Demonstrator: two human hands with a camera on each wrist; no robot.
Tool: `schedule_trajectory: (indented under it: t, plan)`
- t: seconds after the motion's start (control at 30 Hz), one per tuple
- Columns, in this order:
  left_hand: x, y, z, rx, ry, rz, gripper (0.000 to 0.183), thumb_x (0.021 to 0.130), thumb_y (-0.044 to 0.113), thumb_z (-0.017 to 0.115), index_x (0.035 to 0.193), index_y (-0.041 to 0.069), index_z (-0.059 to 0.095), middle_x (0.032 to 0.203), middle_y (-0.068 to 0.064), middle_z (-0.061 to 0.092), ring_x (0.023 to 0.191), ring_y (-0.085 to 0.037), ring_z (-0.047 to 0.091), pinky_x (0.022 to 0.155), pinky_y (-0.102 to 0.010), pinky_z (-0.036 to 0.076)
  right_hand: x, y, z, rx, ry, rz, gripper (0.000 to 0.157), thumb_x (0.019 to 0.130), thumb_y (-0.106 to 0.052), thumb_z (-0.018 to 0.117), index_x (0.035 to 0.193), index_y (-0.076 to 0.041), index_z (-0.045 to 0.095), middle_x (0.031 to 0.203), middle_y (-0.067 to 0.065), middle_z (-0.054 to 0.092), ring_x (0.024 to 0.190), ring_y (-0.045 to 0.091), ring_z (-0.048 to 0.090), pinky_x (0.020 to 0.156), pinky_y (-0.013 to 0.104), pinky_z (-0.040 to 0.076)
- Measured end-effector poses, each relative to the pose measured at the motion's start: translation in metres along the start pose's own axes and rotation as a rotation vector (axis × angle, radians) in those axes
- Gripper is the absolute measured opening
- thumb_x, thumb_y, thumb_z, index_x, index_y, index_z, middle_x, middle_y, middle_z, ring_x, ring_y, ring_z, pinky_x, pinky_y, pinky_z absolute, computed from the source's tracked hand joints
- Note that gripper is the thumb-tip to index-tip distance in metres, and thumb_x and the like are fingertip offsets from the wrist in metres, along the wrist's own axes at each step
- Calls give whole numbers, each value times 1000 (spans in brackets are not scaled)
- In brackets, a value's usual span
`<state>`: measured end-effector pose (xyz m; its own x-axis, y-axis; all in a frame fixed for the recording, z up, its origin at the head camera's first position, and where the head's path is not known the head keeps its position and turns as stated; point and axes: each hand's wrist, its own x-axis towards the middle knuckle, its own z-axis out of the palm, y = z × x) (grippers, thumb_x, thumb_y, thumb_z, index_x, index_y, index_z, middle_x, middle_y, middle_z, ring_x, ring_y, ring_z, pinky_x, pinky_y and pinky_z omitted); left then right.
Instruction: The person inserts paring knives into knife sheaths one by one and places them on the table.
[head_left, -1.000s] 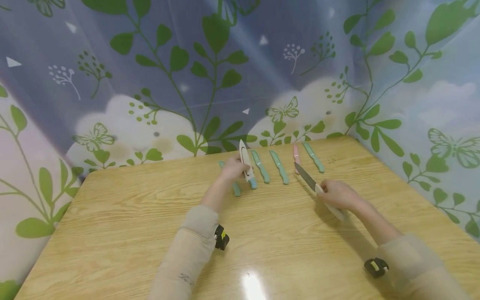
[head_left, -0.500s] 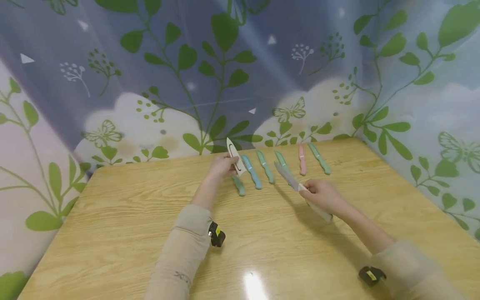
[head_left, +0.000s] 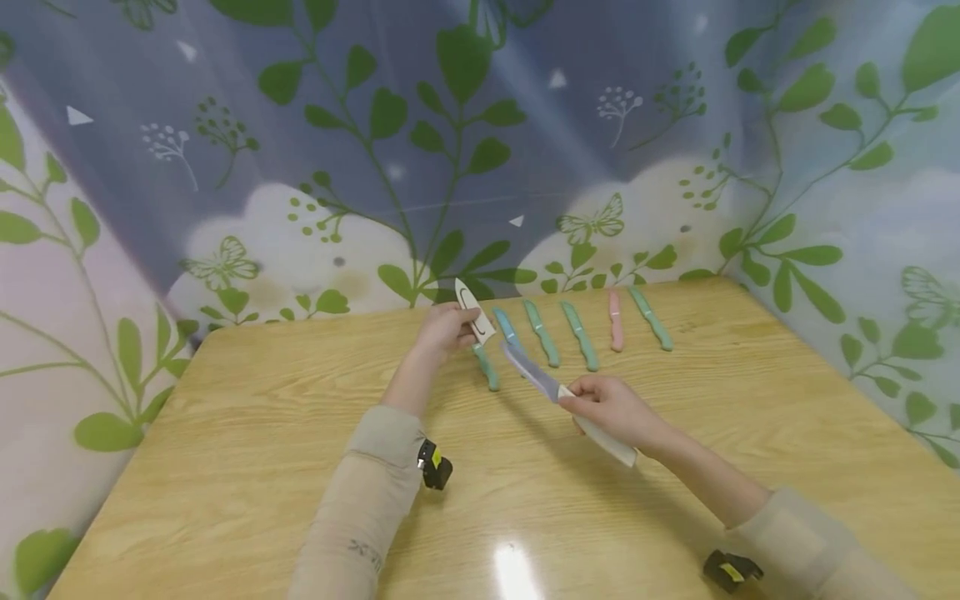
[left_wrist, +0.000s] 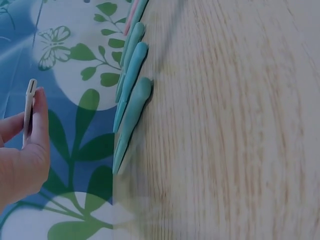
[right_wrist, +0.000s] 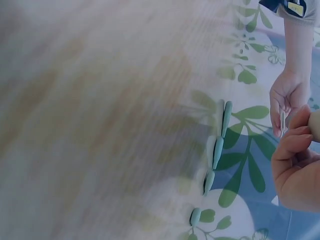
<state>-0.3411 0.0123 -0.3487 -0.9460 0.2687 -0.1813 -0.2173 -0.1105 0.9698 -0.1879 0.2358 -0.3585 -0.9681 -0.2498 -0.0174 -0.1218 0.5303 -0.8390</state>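
My left hand (head_left: 444, 328) pinches a white knife sheath (head_left: 483, 328) with a dark curved slot, raised above the table's back part. In the left wrist view the sheath (left_wrist: 29, 100) is seen edge-on between thumb and fingers. My right hand (head_left: 615, 410) grips a white-handled kitchen knife (head_left: 531, 372) with a grey blade, its tip pointing left and away, close to the sheath's near end. Whether tip and sheath touch, I cannot tell. Below the left hand lies a green knife (head_left: 487, 368), partly hidden. A blue knife (head_left: 507, 327) lies just behind the blade tip, partly covered.
To the right along the back edge lie two green knives, one (head_left: 542, 335) beside another (head_left: 581, 337), then a pink knife (head_left: 616, 322) and a further green knife (head_left: 652, 320). A leaf-patterned curtain (head_left: 337, 150) hangs behind the wooden table (head_left: 285, 417).
The right hand has carried the kitchen knife leftward from near the pink knife to the sheath. The left hand moved the sheath slightly left, off the blue knife. The head view shifted slightly.
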Motion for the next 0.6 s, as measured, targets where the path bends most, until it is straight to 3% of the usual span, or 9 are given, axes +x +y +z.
schedule_trajectory:
  t: [0.2, 0.43, 0.6]
  plan:
    - [-2, 4, -2, -25, -39, -10, 32, 94, 1, 50, 121, -14, 47, 121, -32, 51, 85, -21, 65, 76, -25, 54, 4, -9, 5, 31, -21, 2, 29, 94, -22, 54, 94, 6, 59, 64, 6, 57, 60, 16, 50, 50, 26, 46]
    - [-2, 4, -3, -53, -42, -26, 32, 94, 0, 50, 123, -14, 46, 120, -31, 52, 104, -31, 60, 83, -29, 53, 9, -10, 9, 30, -11, -14, 27, 94, -20, 53, 90, 7, 58, 65, 5, 57, 63, 18, 50, 54, 26, 45]
    - [-1, 5, -4, -86, -41, -41, 34, 94, 0, 49, 124, -14, 45, 120, -30, 53, 108, -33, 57, 85, -29, 52, 11, -8, 8, 57, -19, -15, 28, 94, -19, 54, 93, 9, 57, 65, 5, 57, 62, 18, 51, 54, 26, 46]
